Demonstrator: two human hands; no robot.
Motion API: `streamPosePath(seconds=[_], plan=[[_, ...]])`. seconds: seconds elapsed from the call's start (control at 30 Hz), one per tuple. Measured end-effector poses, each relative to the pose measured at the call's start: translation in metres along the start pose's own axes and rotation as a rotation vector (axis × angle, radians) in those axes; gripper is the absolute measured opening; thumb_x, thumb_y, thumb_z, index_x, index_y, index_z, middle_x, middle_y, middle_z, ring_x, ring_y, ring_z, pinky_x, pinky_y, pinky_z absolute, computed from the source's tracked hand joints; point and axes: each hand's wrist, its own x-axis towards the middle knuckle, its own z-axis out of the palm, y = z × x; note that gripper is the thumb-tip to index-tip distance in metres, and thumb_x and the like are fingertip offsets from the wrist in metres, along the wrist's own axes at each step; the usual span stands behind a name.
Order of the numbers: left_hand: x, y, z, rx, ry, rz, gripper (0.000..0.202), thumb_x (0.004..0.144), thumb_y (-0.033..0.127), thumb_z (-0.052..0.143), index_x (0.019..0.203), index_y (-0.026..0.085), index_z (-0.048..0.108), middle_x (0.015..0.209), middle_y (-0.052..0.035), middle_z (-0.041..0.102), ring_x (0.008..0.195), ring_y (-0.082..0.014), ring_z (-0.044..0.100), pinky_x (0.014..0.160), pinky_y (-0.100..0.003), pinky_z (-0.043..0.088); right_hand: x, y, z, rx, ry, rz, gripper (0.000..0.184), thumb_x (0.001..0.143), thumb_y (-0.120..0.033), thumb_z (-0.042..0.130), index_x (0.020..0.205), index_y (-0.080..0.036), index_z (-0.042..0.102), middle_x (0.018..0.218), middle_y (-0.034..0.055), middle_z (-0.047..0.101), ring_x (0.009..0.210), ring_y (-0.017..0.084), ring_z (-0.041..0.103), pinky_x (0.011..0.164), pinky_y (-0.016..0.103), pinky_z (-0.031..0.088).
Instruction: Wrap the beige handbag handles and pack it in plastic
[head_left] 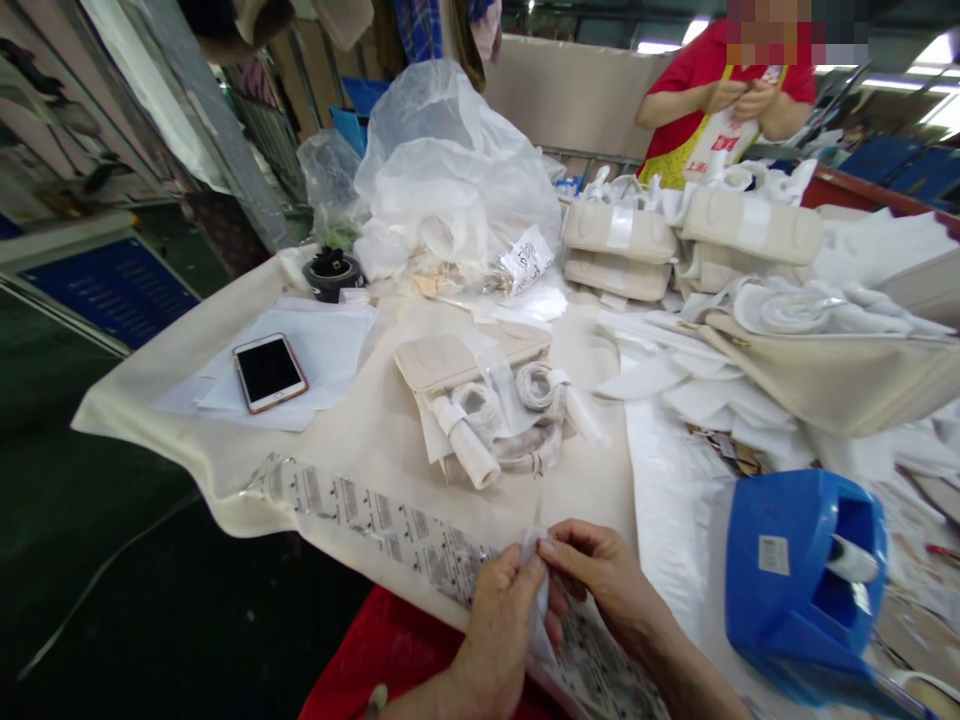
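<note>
My left hand [501,625] and my right hand [600,578] meet at the near edge of the table, both pinching the open end of a clear printed plastic bag [375,515] that stretches left across the cream cloth [360,430]. Just beyond them lies a beige handbag [457,360] wrapped in clear film, with paper-wrapped straps [480,440] curled on top of it.
A smartphone [268,372] lies on white paper at the left. A blue tape dispenser [802,575] stands at the right. Heaped clear plastic bags [450,180], stacked beige bags [622,245] and white wrapping paper fill the back. A person in red [720,95] stands across the table.
</note>
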Motion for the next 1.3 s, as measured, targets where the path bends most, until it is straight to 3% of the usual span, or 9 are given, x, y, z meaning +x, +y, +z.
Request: streamPosePath(seconds=[0.1, 0.37, 0.57, 0.67, 0.8, 0.93, 1.03, 1.2, 1.3], plan=[[-0.001, -0.001, 0.001, -0.036, 0.002, 0.004, 0.043, 0.07, 0.058, 0.058, 0.076, 0.016, 0.052, 0.051, 0.0033, 0.053, 0.036, -0.0068, 0.039, 0.036, -0.019, 0.03, 0.0, -0.003, -0.004, -0.006, -0.048, 0.01, 0.037, 0.063, -0.043, 0.078, 0.08, -0.014, 0.064, 0.046, -0.005, 0.051, 0.04, 0.007, 0.042, 0.041, 0.02, 0.021], [-0.001, 0.001, -0.003, -0.046, -0.063, -0.023, 0.041, 0.069, 0.054, 0.061, 0.076, 0.015, 0.054, 0.054, 0.0011, 0.057, 0.039, -0.0097, 0.048, 0.042, -0.021, 0.035, 0.0, -0.009, -0.002, -0.097, 0.038, -0.023, 0.033, 0.064, -0.045, 0.073, 0.059, -0.014, 0.062, 0.04, -0.0051, 0.046, 0.041, 0.006, 0.035, 0.043, 0.023, 0.018], [0.001, -0.005, -0.003, 0.048, 0.008, 0.061, 0.035, 0.076, 0.05, 0.055, 0.073, 0.016, 0.053, 0.055, 0.0012, 0.054, 0.043, -0.0096, 0.045, 0.044, -0.021, 0.034, 0.002, -0.023, 0.006, -0.516, 0.114, -0.018, 0.022, 0.067, -0.036, 0.054, 0.059, -0.017, 0.058, 0.045, -0.0029, 0.049, 0.044, 0.01, 0.041, 0.044, 0.024, 0.027], [0.003, -0.007, -0.004, 0.216, 0.052, 0.14, 0.034, 0.081, 0.051, 0.047, 0.072, 0.018, 0.05, 0.052, 0.0035, 0.047, 0.041, -0.0098, 0.039, 0.041, -0.022, 0.03, 0.006, -0.03, 0.011, -0.716, 0.182, -0.042, 0.011, 0.063, -0.023, 0.051, 0.053, -0.019, 0.054, 0.048, -0.0023, 0.05, 0.048, 0.011, 0.042, 0.048, 0.025, 0.029], [0.005, -0.009, -0.01, 0.563, 0.077, 0.294, 0.027, 0.09, 0.04, 0.031, 0.081, 0.02, 0.047, 0.058, 0.0012, 0.049, 0.046, -0.014, 0.045, 0.046, -0.025, 0.036, 0.012, -0.04, 0.018, -0.866, 0.222, -0.051, 0.017, 0.059, -0.012, 0.052, 0.045, -0.02, 0.047, 0.047, -0.0026, 0.046, 0.051, 0.012, 0.039, 0.051, 0.026, 0.025], [0.006, -0.01, -0.015, 0.99, 0.114, 0.412, 0.018, 0.087, 0.024, 0.03, 0.091, 0.018, 0.047, 0.076, -0.0102, 0.062, 0.067, -0.023, 0.06, 0.064, -0.034, 0.044, 0.017, -0.047, 0.021, -0.911, 0.209, -0.018, 0.022, 0.059, -0.009, 0.052, 0.041, -0.02, 0.046, 0.046, -0.0012, 0.045, 0.052, 0.013, 0.04, 0.051, 0.027, 0.023], [0.009, -0.007, -0.016, 1.132, 0.133, 0.382, 0.014, 0.083, 0.022, 0.037, 0.09, 0.017, 0.048, 0.082, -0.0172, 0.065, 0.074, -0.0294, 0.063, 0.069, -0.039, 0.044, 0.021, -0.05, 0.022, -0.858, 0.152, 0.031, 0.021, 0.058, -0.009, 0.052, 0.039, -0.019, 0.047, 0.045, -0.0011, 0.046, 0.049, 0.012, 0.04, 0.048, 0.025, 0.023], [0.011, 0.006, -0.019, 1.035, 0.111, 0.315, 0.019, 0.086, 0.026, 0.031, 0.074, 0.02, 0.044, 0.06, -0.0087, 0.059, 0.055, -0.022, 0.058, 0.058, -0.032, 0.043, 0.014, -0.055, 0.022, -0.686, 0.092, 0.072, 0.016, 0.064, -0.02, 0.05, 0.049, -0.019, 0.049, 0.043, -0.0042, 0.04, 0.041, 0.009, 0.032, 0.04, 0.022, 0.02], [0.01, 0.01, -0.02, 0.779, 0.01, 0.219, 0.029, 0.087, 0.04, 0.026, 0.071, 0.021, 0.042, 0.051, -0.0002, 0.052, 0.038, -0.0126, 0.045, 0.042, -0.023, 0.036, -0.012, -0.058, 0.006, -0.618, 0.238, -0.093, 0.02, 0.072, -0.035, 0.05, 0.063, -0.018, 0.054, 0.052, -0.0032, 0.044, 0.046, 0.01, 0.036, 0.043, 0.022, 0.026]])
